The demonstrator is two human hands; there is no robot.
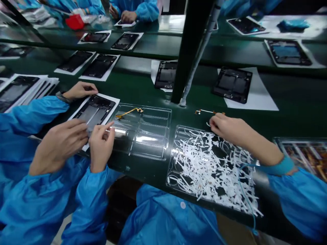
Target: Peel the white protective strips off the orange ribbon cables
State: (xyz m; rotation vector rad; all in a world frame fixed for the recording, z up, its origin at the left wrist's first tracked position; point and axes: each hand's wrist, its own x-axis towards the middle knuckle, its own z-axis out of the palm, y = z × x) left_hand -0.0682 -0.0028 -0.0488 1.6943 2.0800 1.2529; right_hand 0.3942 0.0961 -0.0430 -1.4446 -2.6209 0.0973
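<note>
1. The foreground is filled by a dark green bench top, by which a dull gloss is given back.
2. Behind it, a raised green shelf is seen running across the view.
3. A thick black post is set with its foot on the bench, and it is flanked by a pale grey tube.
4. Beyond the shelf, a far worktop is brightened by whitish reflected light.
</note>
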